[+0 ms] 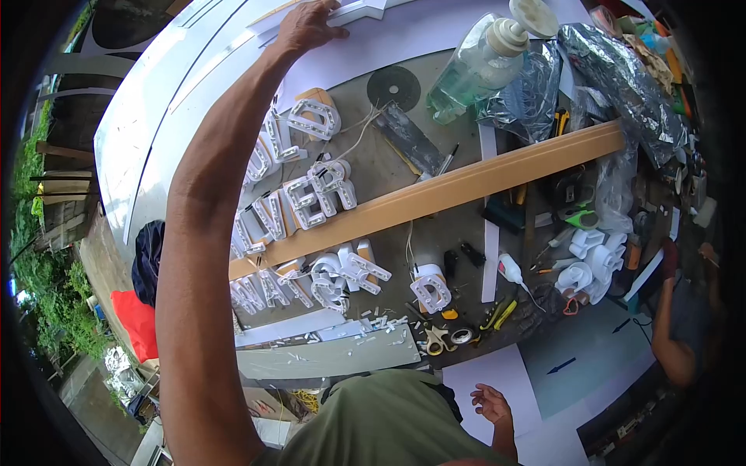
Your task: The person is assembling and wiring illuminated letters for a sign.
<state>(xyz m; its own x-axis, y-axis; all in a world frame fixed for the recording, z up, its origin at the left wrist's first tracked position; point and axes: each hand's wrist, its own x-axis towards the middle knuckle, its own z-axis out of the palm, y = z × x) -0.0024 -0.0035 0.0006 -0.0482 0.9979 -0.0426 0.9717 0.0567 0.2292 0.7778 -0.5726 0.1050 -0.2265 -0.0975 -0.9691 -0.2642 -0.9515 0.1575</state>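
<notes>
White channel-shaped sign piece (359,9) lay at the far edge of the grey work surface (466,233), on a white sheet; my left hand (305,27) was stretched out to it, fingers curled over its near edge, pressing or gripping, though the grasp itself was partly hidden. My right hand (491,404) hung loosely open, holding nothing, close to my body above a white paper sheet (505,380).

Risks noted: my outstretched left arm passed directly over the white three-dimensional sign letters (303,194) and their thin wires. In my judgement, lowering the elbow could have snagged a wire or shoved a letter out of place. The long pale wooden batten (435,194) lay across the surface under the same reach and could have been knocked. The clear plastic bottle with greenish liquid (466,74) stood nearby, liable to tip if the piece was dragged sideways.
</notes>
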